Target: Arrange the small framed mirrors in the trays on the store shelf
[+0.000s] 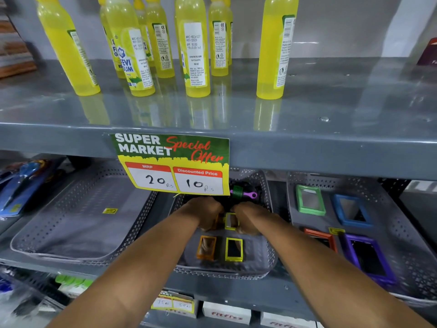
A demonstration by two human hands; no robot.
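Both my hands reach into the middle grey tray [267, 266] under the shelf. My right hand [248, 217] grips a small yellow-framed mirror [230, 221]. My left hand [208, 215] is closed beside it, with an orange frame edge [217, 220] showing at its fingers. In front of my hands an orange-framed mirror [206, 247] and a yellow-framed mirror [234, 249] lie side by side in the tray. The right tray [402, 237] holds a green [310, 199], a blue [352, 210], a red [321, 237] and a purple mirror [369, 259].
A grey tray [78, 223] sits at the left. A price sign [173, 163] hangs from the upper shelf edge and hides the middle tray's back. Green and pink items [243, 192] lie at that back. Yellow glue bottles [194, 43] stand above.
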